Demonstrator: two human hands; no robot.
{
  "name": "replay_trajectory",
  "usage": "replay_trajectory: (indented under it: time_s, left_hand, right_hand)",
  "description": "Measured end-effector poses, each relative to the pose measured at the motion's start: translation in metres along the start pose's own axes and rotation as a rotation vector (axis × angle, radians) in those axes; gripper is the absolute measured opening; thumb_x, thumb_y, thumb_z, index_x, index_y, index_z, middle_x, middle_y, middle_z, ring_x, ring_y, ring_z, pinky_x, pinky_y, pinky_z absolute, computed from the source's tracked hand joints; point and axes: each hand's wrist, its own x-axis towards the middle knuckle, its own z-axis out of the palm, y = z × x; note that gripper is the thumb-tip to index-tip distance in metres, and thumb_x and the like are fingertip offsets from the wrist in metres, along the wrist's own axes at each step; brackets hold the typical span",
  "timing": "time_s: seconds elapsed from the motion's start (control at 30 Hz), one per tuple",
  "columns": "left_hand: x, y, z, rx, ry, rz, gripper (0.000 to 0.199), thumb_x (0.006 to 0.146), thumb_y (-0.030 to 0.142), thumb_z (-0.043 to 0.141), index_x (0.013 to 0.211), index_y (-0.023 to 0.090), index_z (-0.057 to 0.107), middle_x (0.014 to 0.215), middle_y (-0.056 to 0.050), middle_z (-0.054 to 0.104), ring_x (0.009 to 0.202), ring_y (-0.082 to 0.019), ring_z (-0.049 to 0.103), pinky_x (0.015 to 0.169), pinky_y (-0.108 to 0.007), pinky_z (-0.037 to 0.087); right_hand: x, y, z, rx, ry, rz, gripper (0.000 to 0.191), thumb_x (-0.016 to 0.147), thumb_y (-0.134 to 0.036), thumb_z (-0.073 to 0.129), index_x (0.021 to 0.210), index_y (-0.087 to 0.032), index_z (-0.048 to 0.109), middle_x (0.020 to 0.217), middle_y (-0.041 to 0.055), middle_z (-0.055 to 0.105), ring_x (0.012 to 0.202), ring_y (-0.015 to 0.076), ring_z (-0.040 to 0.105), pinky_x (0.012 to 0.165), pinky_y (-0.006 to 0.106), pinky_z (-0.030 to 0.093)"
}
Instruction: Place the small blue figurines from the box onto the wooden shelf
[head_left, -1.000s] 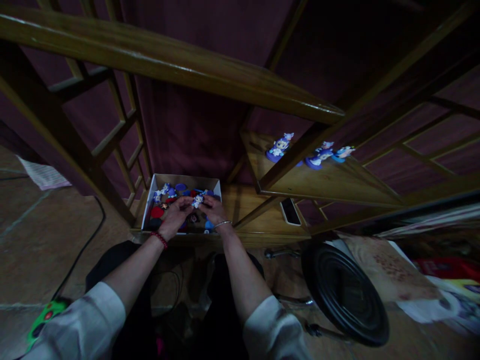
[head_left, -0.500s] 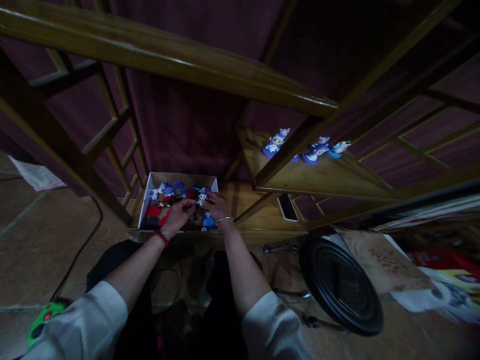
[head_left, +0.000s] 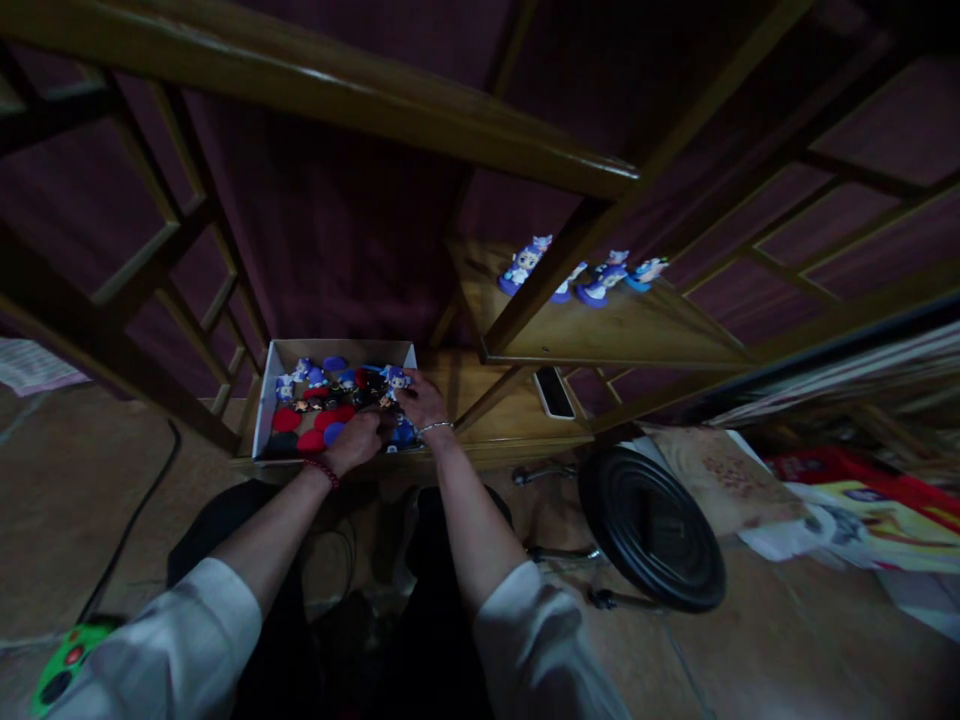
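A shallow cardboard box (head_left: 262, 410) on the low wooden shelf is filled with small figurines and round red, blue and dark bases. My right hand (head_left: 424, 402) is at the box's right side, its fingers closed on a small blue-and-white figurine (head_left: 396, 380). My left hand (head_left: 358, 442) is lower, over the front of the box, fingers bent together and pointing right. What its fingertips hold, if anything, is hidden in the dim light. Next to it lie a blue round base (head_left: 334, 433) and a red round base (head_left: 310, 441).
Several similar figurines (head_left: 523, 264) stand on the raised wooden shelf (head_left: 600, 340) to the right. A phone (head_left: 555, 392) lies on the lower shelf. A round black stool (head_left: 651, 528) is at my right. Wooden rails (head_left: 322, 85) cross above my hands.
My left hand has moved down from the figurine toward the front of the box. My right hand keeps the figurine near the box's right side. The view has shifted slightly.
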Motion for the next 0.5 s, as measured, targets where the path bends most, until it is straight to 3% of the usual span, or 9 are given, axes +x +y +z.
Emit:
replay_trajectory:
  time_s: [0.17, 0.3, 0.5]
  left_hand:
    - [0.010, -0.001, -0.001, 0.103, -0.081, 0.110, 0.030, 0.071, 0.019, 0.045, 0.093, 0.018, 0.066, 0.102, -0.009, 0.064, 0.094, -0.021, 0.057, 0.084, -0.027, 0.041]
    - [0.018, 0.000, 0.000, 0.168, -0.116, 0.199, 0.027, 0.069, 0.018, 0.048, 0.087, 0.020, 0.068, 0.104, -0.009, 0.063, 0.093, -0.021, 0.058, 0.085, -0.026, 0.040]
    - [0.024, 0.002, 0.001, 0.269, -0.188, 0.220, 0.029, 0.065, 0.014, 0.052, 0.087, 0.022, 0.068, 0.099, -0.008, 0.065, 0.093, -0.022, 0.058, 0.084, -0.027, 0.039]
  right_hand:
    - [-0.002, 0.000, -0.001, 0.001, 0.015, 0.045, 0.036, 0.072, -0.022, 0.054, 0.108, -0.025, 0.054, 0.085, -0.0028, 0.063, 0.078, 0.0109, 0.058, 0.075, 0.023, 0.045]
    - [-0.001, 0.009, 0.000, 0.031, 0.042, -0.001, 0.036, 0.072, -0.022, 0.053, 0.108, -0.023, 0.054, 0.088, -0.0013, 0.063, 0.081, 0.0116, 0.058, 0.076, 0.023, 0.046]
    - [-0.003, 0.016, -0.001, 0.062, 0.057, -0.020, 0.036, 0.072, -0.022, 0.054, 0.108, -0.022, 0.053, 0.096, -0.0005, 0.063, 0.084, 0.0112, 0.058, 0.077, 0.022, 0.045]
